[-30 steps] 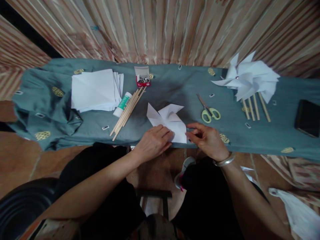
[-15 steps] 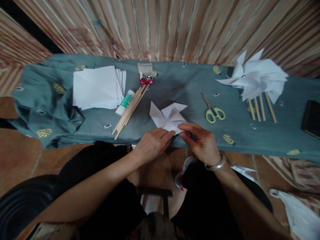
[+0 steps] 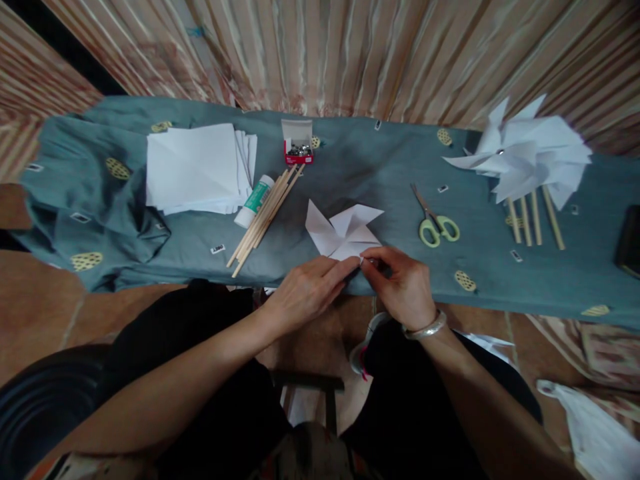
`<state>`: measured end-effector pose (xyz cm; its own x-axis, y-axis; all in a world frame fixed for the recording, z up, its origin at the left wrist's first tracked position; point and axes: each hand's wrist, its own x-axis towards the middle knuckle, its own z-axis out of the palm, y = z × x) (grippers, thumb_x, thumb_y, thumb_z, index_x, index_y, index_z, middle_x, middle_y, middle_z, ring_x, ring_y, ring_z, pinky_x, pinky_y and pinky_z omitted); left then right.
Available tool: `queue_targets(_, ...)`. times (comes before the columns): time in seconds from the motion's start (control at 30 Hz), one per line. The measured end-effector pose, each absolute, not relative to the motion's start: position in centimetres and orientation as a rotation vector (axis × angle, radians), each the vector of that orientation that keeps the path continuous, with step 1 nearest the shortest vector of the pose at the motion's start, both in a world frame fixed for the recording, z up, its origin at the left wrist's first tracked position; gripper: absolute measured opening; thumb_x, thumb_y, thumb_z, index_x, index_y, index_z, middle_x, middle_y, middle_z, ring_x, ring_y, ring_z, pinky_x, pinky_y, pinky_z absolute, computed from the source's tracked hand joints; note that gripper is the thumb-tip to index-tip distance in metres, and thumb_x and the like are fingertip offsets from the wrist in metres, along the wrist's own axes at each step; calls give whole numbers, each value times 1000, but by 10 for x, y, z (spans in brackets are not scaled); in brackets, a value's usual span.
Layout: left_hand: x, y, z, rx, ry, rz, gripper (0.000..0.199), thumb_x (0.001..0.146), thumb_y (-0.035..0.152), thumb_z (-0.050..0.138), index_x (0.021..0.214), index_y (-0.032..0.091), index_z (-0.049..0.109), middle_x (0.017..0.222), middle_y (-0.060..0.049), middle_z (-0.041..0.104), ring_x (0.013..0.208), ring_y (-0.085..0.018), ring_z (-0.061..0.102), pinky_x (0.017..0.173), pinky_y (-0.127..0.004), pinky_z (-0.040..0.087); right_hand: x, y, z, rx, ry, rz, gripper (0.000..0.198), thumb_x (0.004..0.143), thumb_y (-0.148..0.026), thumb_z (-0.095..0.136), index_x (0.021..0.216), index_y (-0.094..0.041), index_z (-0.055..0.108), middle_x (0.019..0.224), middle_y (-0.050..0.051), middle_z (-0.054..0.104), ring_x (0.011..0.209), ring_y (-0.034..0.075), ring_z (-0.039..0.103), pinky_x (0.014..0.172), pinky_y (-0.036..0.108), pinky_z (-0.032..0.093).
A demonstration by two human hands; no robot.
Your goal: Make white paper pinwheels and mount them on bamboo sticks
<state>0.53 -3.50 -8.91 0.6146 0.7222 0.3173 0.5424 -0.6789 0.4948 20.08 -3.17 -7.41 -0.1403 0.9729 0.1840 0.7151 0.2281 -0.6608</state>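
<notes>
Both hands meet at the near blade of a paper pinwheel

The left hand (image 3: 313, 290) has its fingers close together on the paper, holding the pinwheel (image 3: 345, 230) at its near edge. The right hand (image 3: 400, 283), with a bracelet (image 3: 427, 327) at the wrist, pinches the tip of that same blade between thumb and forefinger. The pinwheel lies just beyond the two hands on the cloth (image 3: 375, 173); they cover part of its near blade, so the fold there is hard to see.

Ahead of the left hand, beyond the pinwheel, stands a small red-and-white box (image 3: 296, 160), its lid up, with shiny metal bits (image 3: 301, 149) inside, too small to make out singly. A bundle of sticks (image 3: 267, 217) lies aslant to the left of the left hand, its far end reaching up to the front of the box. Just left of the sticks lies a glue stick (image 3: 257, 200), and beyond that a stack of paper (image 3: 193, 167).

Scissors (image 3: 433, 223), blades nearly together, lie just past the right hand, their points turned away. Farther right and beyond, assembled pinwheels (image 3: 540, 150) on sticks lie overlapping. A dark flat object (image 3: 630, 240) sits well right of the right hand. A pleated curtain (image 3: 325, 60) hangs behind everything.
</notes>
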Motion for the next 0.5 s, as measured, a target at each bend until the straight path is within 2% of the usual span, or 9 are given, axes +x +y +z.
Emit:
queue_targets(0.1, 4, -36, -88, 2455, 1023, 750, 44, 96, 18, 44, 140, 15, 35, 106, -10, 67, 94, -18, 67, 80, -30, 57, 199, -30, -75, -1583, -1918, 549, 13, 86, -26, 59, 83, -20, 70, 72, 1, 69, 66, 17, 63, 67, 29, 47)
queue_targets(0.3, 1, -36, -88, 2560, 943, 678, 25, 97, 18, 44, 118, 15, 56, 99, -9, 67, 91, -18, 64, 80, -32, 57, 196, -29, -76, -1638, -1931, 510, 13, 86, -30, 61, 82, -22, 69, 69, 1, 68, 63, 17, 62, 65, 29, 46)
queue_targets(0.5, 3, -33, -90, 2446, 993, 740, 23, 97, 21, 45, 112, 14, 61, 100, -10, 67, 94, -19, 63, 82, -32, 56, 196, -29, -74, -1523, -1980, 533, 13, 88, -28, 57, 89, -21, 69, 77, 3, 71, 70, 19, 64, 72, 32, 50)
